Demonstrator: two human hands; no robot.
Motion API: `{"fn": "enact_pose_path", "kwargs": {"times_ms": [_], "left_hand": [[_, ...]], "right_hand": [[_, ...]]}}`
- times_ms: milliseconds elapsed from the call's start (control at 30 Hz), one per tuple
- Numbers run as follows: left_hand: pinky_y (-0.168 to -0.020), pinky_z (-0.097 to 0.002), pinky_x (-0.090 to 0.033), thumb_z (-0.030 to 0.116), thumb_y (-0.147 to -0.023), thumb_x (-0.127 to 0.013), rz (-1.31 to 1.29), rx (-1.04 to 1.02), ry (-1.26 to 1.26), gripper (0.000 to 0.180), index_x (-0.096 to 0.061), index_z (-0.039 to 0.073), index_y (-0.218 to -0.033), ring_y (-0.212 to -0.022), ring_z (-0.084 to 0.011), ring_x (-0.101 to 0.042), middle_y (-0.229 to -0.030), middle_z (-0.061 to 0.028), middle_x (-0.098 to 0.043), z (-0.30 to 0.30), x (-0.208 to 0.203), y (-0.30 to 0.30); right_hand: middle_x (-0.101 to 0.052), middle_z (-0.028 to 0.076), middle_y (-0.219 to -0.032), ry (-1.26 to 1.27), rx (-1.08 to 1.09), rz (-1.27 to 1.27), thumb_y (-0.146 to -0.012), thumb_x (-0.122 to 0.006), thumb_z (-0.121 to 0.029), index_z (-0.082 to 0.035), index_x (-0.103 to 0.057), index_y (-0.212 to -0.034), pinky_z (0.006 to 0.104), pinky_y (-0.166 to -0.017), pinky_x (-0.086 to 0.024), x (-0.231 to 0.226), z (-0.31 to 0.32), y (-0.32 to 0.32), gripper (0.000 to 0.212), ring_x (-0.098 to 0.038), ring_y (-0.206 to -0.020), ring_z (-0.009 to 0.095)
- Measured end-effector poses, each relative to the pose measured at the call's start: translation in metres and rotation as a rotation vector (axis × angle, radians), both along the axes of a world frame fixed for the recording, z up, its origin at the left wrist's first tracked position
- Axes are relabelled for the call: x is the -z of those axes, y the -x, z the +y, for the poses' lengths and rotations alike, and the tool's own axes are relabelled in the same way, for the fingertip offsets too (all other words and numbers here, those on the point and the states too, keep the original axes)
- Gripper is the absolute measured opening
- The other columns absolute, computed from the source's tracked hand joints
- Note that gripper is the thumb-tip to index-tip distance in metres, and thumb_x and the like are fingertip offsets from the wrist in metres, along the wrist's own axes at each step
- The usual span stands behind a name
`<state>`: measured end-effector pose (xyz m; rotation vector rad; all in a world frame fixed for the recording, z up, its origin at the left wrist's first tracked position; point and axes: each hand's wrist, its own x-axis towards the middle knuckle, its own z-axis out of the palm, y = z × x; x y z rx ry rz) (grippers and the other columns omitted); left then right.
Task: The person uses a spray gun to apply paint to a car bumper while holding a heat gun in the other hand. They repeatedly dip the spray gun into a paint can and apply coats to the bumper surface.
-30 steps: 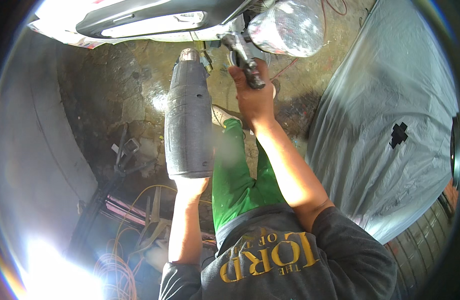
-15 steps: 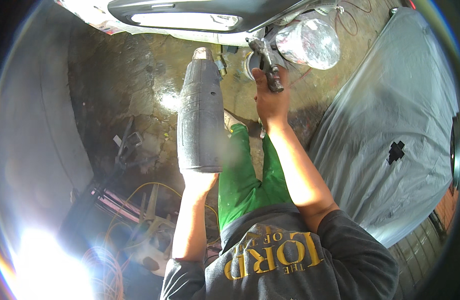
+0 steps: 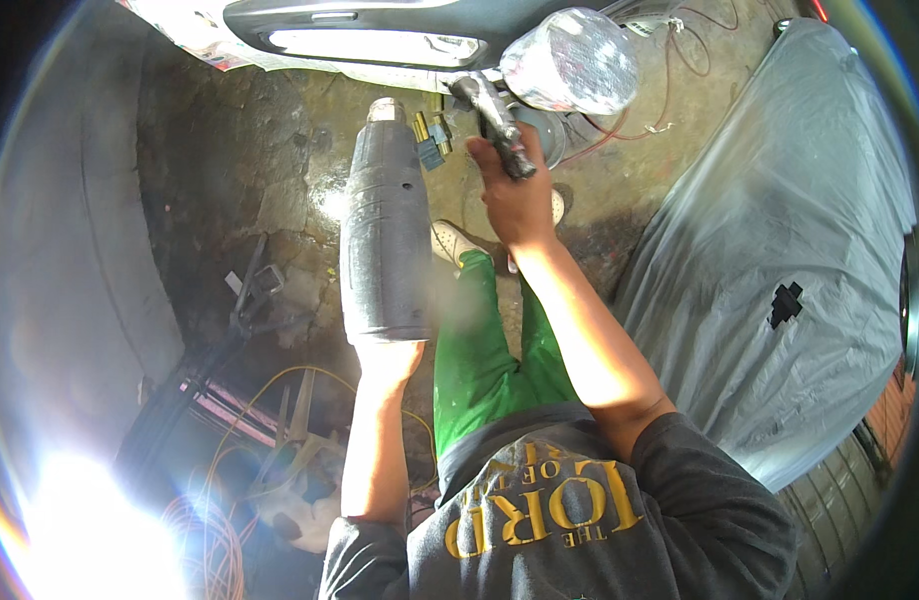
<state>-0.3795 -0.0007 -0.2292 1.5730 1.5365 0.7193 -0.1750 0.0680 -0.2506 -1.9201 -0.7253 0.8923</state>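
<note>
we look down past a dark t-shirt (image 3: 560, 560) with gold lettering to a heat gun (image 3: 388, 240) raised over green trousers (image 3: 480, 390), its bulk hiding part of one leg and the floor below. the left hand (image 3: 385, 362) is clasped on it from beneath, the fingers hidden from us by the casing. the right hand (image 3: 520, 210) is wrapped around a dark spray gun (image 3: 502, 130), thumb along its side, in front of a grey round container. at the spray gun's upper end we find a round cup (image 3: 570, 62) in crinkled, shiny clear film; we cannot tell whether the two are joined.

below, by a pale perforated shoe (image 3: 450, 242), spreads stained concrete (image 3: 270, 150), with brass-coloured fittings (image 3: 435, 135) on it. to the left we see a black metal stand (image 3: 245, 310), looped orange cable (image 3: 205, 545) and a smooth, curved grey panel (image 3: 60, 220); to the right, wrinkled silver-grey sheeting (image 3: 750, 220) bears a black tape patch (image 3: 786, 304). beyond the hands run a thin red hose (image 3: 670, 110) and a glossy black panel (image 3: 430, 18) edged with paper.

the heat gun is matte charcoal, scuffed, ribbed and tapered to a bare metal nozzle.
</note>
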Motion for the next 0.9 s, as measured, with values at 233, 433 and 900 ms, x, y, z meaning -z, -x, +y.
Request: {"fn": "enact_pose_path", "kwargs": {"times_ms": [233, 433, 900], "left_hand": [[-0.085, -0.0402, -0.052, 0.016, -0.087, -0.079, -0.204, 0.124, 0.131, 0.033, -0.068, 0.001, -0.114, -0.094, -0.0272, -0.067, -0.107, -0.0139, -0.071, 0.007, -0.019, -0.014], [-0.085, -0.0403, -0.052, 0.015, -0.087, -0.079, -0.239, 0.123, 0.082, 0.033, -0.067, 0.0, -0.114, -0.094, -0.0271, -0.066, -0.105, -0.013, -0.07, 0.015, -0.019, -0.012], [-0.096, -0.0422, -0.047, 0.018, -0.091, -0.07, -0.18, -0.101, 0.276, 0.038, -0.063, 0.003, -0.125, -0.11, -0.0288, -0.062, -0.12, -0.0152, -0.066, 0.016, -0.008, 0.042]], "right_hand": [[-0.067, 0.006, -0.084, -0.064, 0.178, 0.001, -0.096, -0.074, -0.035, -0.005, -0.057, -0.121, 0.0303, -0.059, -0.049, -0.007, -0.049, -0.043, 0.043, -0.058, -0.064, 0.012], [-0.065, 0.003, -0.08, -0.032, 0.161, -0.034, -0.096, -0.073, -0.034, -0.004, -0.055, -0.116, 0.0276, -0.05, -0.046, -0.026, -0.037, -0.033, 0.04, -0.055, -0.055, 0.009], [-0.061, 0.01, -0.07, -0.075, -0.152, -0.176, -0.097, -0.071, -0.034, -0.002, -0.057, -0.111, 0.0367, -0.062, -0.048, -0.009, 0.054, 0.051, 0.038, -0.056, -0.063, 0.018]]}}
